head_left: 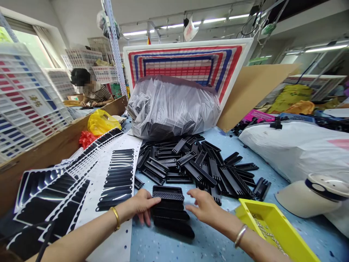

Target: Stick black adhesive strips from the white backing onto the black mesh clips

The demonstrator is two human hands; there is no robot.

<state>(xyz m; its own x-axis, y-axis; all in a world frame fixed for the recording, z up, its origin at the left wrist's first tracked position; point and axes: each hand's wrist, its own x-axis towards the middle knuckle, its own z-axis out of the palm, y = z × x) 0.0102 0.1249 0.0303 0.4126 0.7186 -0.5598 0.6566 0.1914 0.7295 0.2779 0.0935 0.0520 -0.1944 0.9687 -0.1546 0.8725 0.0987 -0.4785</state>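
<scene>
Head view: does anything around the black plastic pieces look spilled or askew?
Yes. The heap of black pieces in front of the grey bag lies jumbled, pointing every way on the blue table. The row between the left hand and right hand is stacked neatly by contrast. Nothing looks broken.

Blue speckled table [212,245], bearing: stack of black combs [170,209], loose comb pile [201,167], sticker sheets [120,174], grey bag [171,105], yellow tray [268,210], white cap [313,196].
</scene>
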